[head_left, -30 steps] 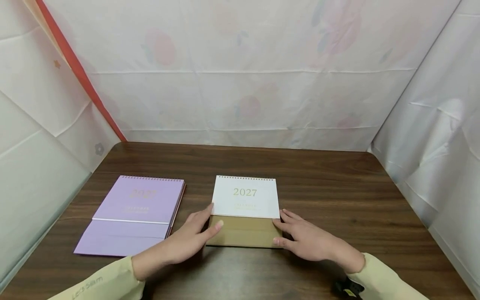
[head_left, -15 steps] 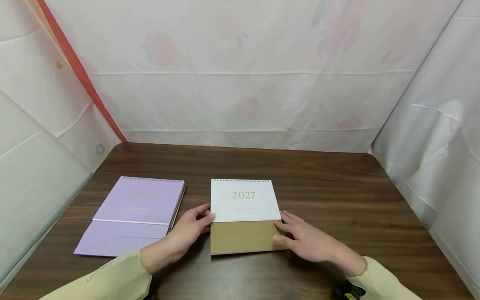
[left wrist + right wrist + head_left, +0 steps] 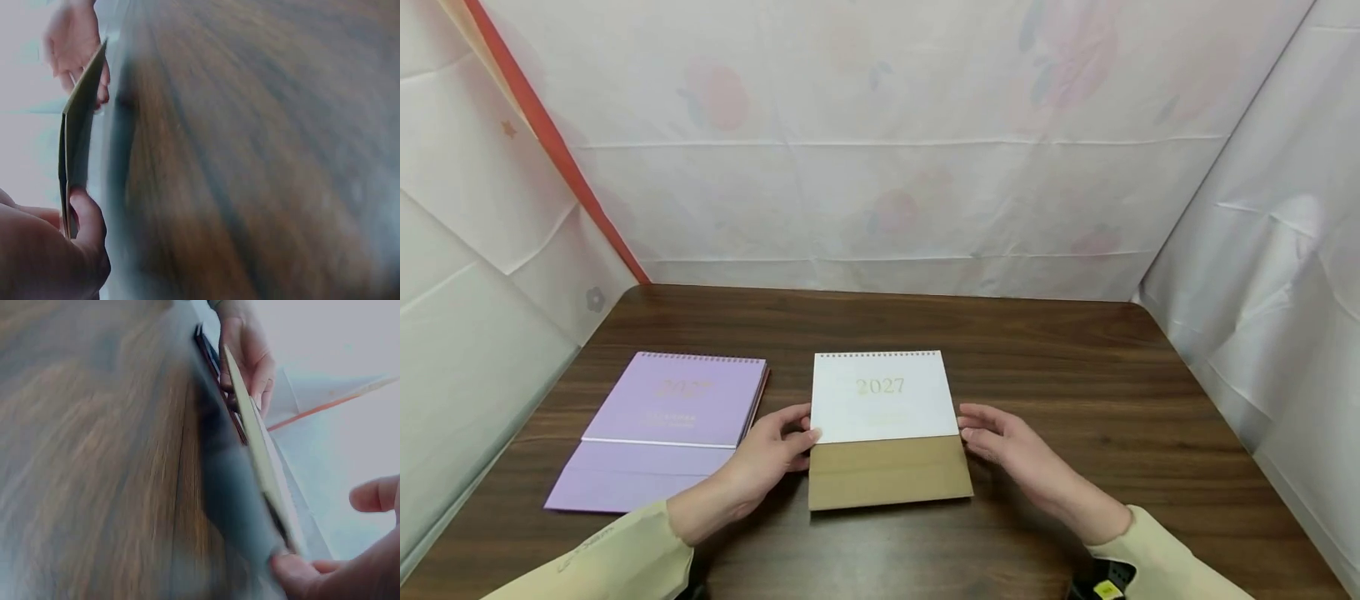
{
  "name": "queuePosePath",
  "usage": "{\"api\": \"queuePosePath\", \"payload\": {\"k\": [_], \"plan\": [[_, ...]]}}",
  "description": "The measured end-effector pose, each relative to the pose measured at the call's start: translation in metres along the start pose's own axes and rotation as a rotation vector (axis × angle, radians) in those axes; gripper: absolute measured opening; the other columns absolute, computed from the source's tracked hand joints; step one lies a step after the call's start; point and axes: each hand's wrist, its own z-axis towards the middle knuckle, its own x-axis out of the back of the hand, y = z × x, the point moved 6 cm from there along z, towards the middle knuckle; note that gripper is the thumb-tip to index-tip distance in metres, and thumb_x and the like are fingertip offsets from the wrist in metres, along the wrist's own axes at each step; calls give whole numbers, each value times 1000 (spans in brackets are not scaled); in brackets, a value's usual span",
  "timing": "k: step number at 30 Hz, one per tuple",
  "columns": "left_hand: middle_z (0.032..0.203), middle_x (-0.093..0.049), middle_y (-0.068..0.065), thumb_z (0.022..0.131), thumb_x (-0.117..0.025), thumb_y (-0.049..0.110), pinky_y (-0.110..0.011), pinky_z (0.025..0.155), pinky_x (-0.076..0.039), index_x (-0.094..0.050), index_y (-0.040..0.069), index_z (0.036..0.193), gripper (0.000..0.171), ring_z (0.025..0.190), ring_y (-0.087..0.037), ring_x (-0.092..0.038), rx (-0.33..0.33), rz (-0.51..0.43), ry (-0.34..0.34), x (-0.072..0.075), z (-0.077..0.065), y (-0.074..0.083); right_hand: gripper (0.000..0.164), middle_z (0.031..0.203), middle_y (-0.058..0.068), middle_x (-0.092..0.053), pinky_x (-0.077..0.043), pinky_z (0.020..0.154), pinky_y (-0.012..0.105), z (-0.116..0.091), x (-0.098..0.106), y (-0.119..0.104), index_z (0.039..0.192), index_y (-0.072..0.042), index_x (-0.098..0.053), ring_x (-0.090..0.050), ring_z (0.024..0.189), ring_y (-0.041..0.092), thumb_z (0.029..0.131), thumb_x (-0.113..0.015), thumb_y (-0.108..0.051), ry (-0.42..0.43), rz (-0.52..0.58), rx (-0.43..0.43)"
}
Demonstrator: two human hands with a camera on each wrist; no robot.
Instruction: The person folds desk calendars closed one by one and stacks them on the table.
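Observation:
A desk calendar with a white cover, "2027" in gold, a spiral top edge and a gold-brown lower panel lies before me. My left hand pinches its left edge, thumb on top and fingers beneath. Seen from the left wrist, the calendar is a thin edge-on board tilted over the tabletop. My right hand is at its right edge, fingers loosely bent and not gripping. In the right wrist view, a fingertip of the right hand is right at the calendar's near corner.
A purple 2027 desk calendar lies on the left of the brown wooden table, close to my left forearm. White patterned curtains hang behind the table and at both sides. A dark watch-like device sits at the right sleeve.
The left hand went from lying over the calendar's left edge to pinching it. The calendar has shifted slightly left and its front edge has risen. The right hand has slid off its right edge.

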Motion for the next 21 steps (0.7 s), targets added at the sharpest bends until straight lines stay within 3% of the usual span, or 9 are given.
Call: {"api": "queuePosePath", "payload": {"k": [3, 12, 16, 21], "plan": [[117, -43, -13, 101, -57, 7, -42, 82, -56, -40, -9, 144, 49, 103, -21, -58, -23, 23, -41, 3, -2, 5, 54, 136, 25, -49, -48, 99, 39, 4, 0, 2, 147, 11, -35, -54, 121, 28, 102, -55, -10, 21, 85, 10], [117, -46, -17, 101, -56, 10, -39, 82, -56, -37, -10, 145, 52, 102, -23, -60, -78, 148, -94, 27, -15, 23, 44, 109, 16, -55, -55, 85, 37, 18, -22, -2, 139, 11, -49, -60, 100, 21, 99, -58, -5, 17, 127, 37], [116, -47, -17, 102, -56, 14, -33, 76, -56, -38, -11, 144, 52, 98, -23, -59, -93, 295, -23, 50, -25, 27, 42, 104, 13, -56, -56, 82, 36, 29, -45, -5, 137, 12, -50, -63, 95, 18, 98, -58, 0, -31, 161, 58], [114, -56, -16, 106, -50, 24, -30, 68, -51, -48, -12, 137, 48, 92, -21, -58, -155, 613, 125, 80, -33, 33, 42, 100, 12, -59, -58, 77, 38, 41, -76, -15, 136, 11, -52, -66, 86, 17, 96, -62, 0, -51, 69, 100]]}}
